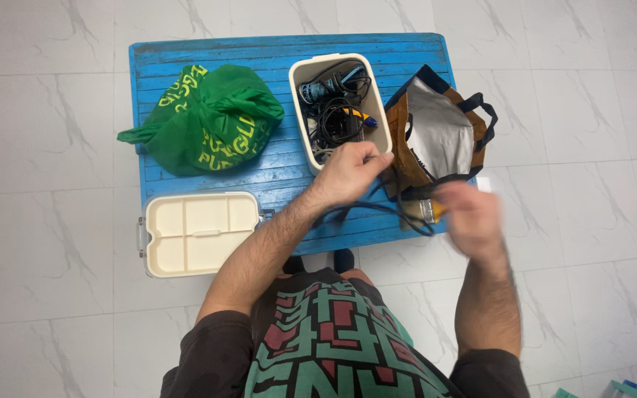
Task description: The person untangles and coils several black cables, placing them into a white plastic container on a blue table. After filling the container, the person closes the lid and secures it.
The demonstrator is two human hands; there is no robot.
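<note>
Black cable (366,208) in left hand (348,171), cream box (374,127)

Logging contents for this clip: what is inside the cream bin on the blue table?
The cream bin holds tangled black cables and a blue-handled tool. The left hand covers its near end; whatever lies beneath the cables is hidden.

The person wears a dark brown short-sleeved top; its sleeves (208,346) end just above the elbows and hang loose, with soft folds. The front of the shirt (333,346) carries a large print in teal green, with blocky dark red shapes outlined in black, laid out like a maze. Both forearms are bare and hairy. The left hand (348,171) and the right hand (473,217) are bare, with no rings, watch or gloves visible; the right one is blurred.
</note>
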